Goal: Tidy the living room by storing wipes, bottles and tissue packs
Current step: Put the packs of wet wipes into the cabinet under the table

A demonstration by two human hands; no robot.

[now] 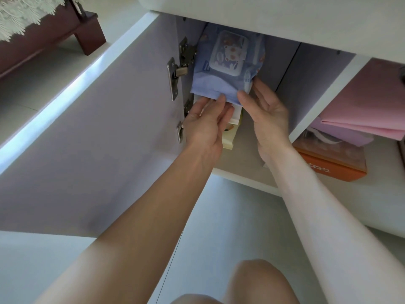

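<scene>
wipes pack [225,62] lies tilted in the left compartment of the cabinet [322,93], far end deep inside, near edge over a white box [235,116] beneath it. my right hand [268,116] pinches the near right corner, thumb in front and fingers along the side. my left hand [206,128] has its fingers fairly straight, tips touching the near edge from below. i judge this is the seating step. i'd push evenly with both hands, steer clear of the hinge [178,69] on the left, and lay the pack flat on the box so the door [87,132] can close.
</scene>
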